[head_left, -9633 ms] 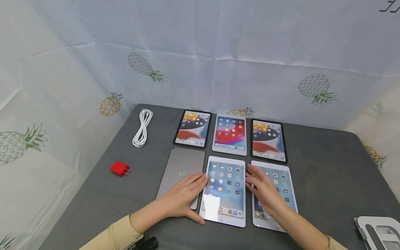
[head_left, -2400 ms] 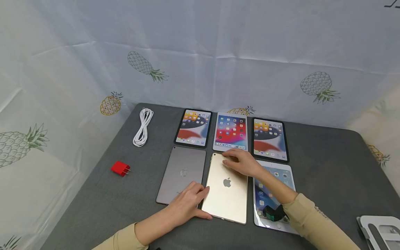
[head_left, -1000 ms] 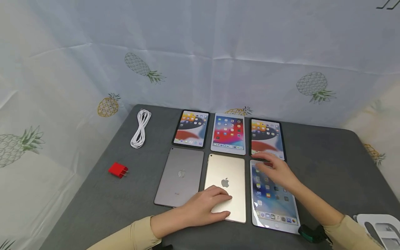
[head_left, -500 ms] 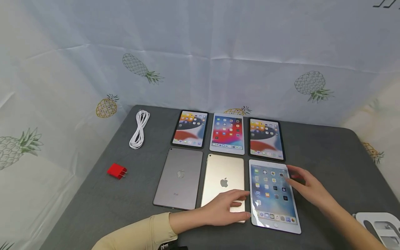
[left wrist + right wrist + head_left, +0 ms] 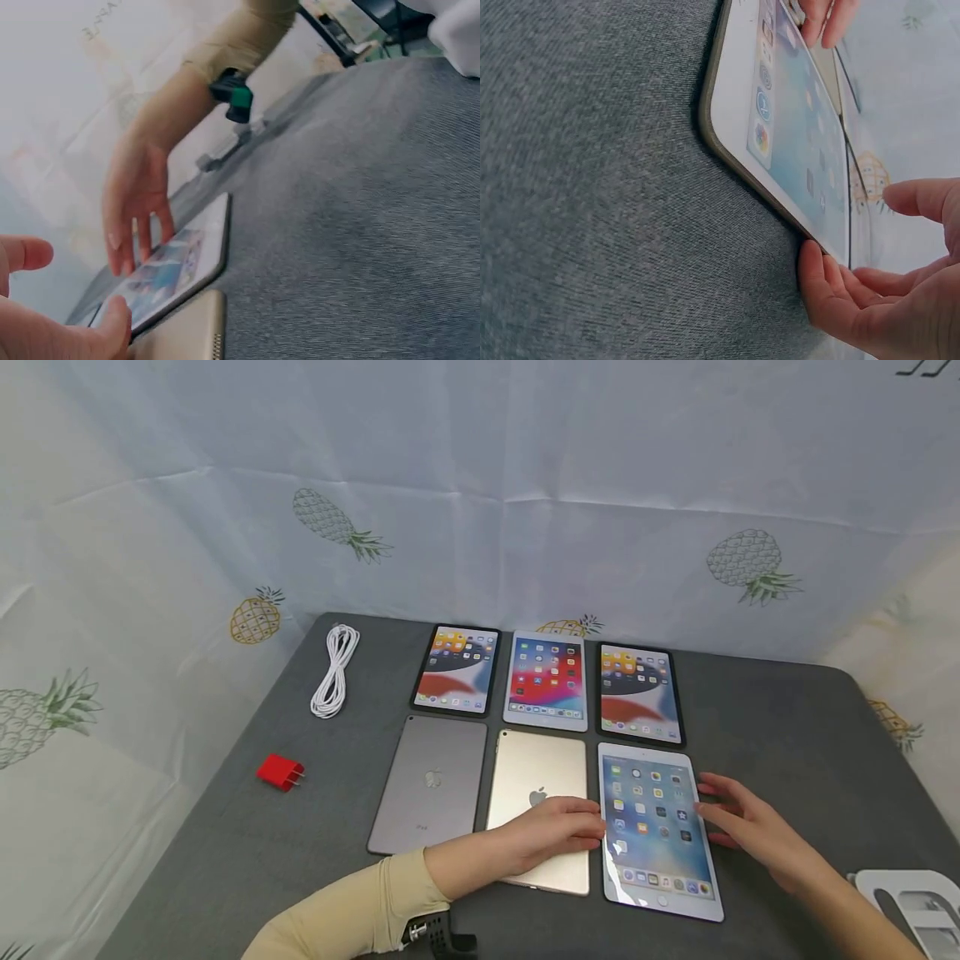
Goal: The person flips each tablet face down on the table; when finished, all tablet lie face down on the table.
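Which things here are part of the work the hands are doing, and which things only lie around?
In use:
white tablet, screen up, between left hand and right hand
gold tablet, face down
grey tablet, face down

Lying about:
three far tablets
white cable
red plug
white stand

A grey bench (image 5: 787,752) carries six tablets (image 5: 546,681) in two rows. Left of the tablets lie a coiled white cable (image 5: 334,670) and a red plug (image 5: 279,772).
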A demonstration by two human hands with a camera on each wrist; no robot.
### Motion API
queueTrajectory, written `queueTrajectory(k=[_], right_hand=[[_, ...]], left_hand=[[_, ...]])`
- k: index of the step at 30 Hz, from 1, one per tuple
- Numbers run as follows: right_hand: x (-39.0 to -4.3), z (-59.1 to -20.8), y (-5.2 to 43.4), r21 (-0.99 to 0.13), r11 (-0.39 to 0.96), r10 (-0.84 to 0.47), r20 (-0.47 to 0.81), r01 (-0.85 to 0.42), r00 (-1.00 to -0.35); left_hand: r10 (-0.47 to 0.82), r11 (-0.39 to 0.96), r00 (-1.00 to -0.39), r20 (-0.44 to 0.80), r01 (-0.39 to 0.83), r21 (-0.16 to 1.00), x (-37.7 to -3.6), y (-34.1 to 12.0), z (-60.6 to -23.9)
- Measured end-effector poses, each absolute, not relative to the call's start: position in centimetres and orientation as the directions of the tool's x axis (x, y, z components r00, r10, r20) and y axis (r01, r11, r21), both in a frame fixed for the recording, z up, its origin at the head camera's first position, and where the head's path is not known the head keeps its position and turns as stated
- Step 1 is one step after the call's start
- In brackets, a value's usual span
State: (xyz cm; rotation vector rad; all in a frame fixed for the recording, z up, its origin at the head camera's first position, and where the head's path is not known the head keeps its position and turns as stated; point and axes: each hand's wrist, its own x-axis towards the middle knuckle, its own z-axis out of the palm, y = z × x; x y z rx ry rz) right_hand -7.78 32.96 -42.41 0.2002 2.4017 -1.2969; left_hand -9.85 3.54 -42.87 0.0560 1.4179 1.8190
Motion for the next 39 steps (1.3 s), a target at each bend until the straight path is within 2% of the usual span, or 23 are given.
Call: queueTrajectory(k=[6,33,39], right_hand=[[-7.9,-42.2,33.01,-0.765,0.553,-0.064,-0.434,0.33,-0.898],[-7.81,-42.25,32.94,-0.743,0.588,-0.066,-0.438,0.32,-0.897],[-7.65,-42.24,32.85,-0.746,0.59,-0.07,-0.428,0.308,-0.901]], left_hand=[[0.612,-0.038,-0.643,-0.461,-0.607,0.794,-10.38,3.54,-42.41],[0.661,0.045,-0.586,-0.47,-0.594,0.803,-10.68,3.63,-42.07],[0.636,0.027,-0.609,-0.475,-0.598,0.801,-10.73,3.66,-42.24]])
